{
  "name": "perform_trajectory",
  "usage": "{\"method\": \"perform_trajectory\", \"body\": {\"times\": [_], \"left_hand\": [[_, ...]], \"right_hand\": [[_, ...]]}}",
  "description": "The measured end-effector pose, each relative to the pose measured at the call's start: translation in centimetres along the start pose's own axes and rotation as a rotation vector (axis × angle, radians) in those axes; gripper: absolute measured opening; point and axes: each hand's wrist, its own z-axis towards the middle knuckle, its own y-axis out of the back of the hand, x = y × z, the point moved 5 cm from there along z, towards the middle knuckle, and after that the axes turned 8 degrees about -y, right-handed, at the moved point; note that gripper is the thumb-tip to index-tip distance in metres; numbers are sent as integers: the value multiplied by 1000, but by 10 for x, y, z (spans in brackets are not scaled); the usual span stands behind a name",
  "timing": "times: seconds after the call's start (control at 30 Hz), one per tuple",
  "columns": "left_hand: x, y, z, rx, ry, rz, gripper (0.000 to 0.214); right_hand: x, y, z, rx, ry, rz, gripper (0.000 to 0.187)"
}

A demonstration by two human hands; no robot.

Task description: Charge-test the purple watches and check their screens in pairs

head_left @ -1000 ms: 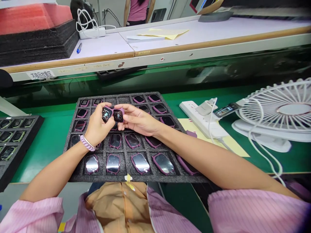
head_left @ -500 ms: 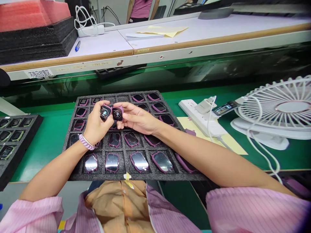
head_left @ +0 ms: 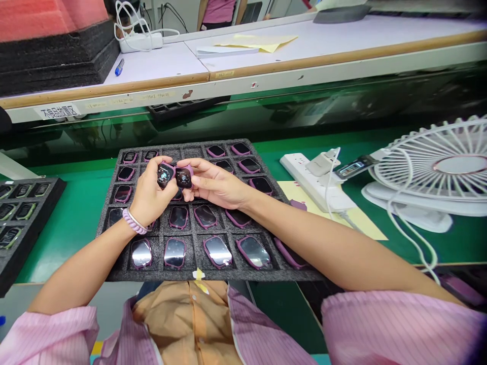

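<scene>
From my head camera, little has changed over the last second: my left hand (head_left: 150, 195) still pinches one small watch (head_left: 165, 175) between thumb and fingers, and my right hand (head_left: 216, 185) still grips a second watch (head_left: 184, 178) the same way, fingers closed on its purple case. The two sit side by side, almost touching, both lit screens turned up toward me, held just above the far rows of the grey foam tray (head_left: 114, 213). The only shift I can make out is that both hands and the tray sit slightly higher in the picture than before, which looks like my head tipping rather than my hands moving; the grips and the gap between the watches are the same. I judge from this that I am in the middle of comparing or checking the two screens, with neither watch on its way back to a pocket yet. The tray's nearer pockets hold more purple watches with dark screens. To the right lie a white power strip (head_left: 304, 175) and a white fan (head_left: 437, 172); another foam tray (head_left: 34, 203) sits at the left edge.
</scene>
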Motion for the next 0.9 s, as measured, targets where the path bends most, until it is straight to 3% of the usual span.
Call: {"method": "perform_trajectory", "body": {"times": [0.9], "left_hand": [[1, -1, -1, -7, -21, -62, 44]], "right_hand": [[2, -2, 0, 16, 18, 13, 55]]}}
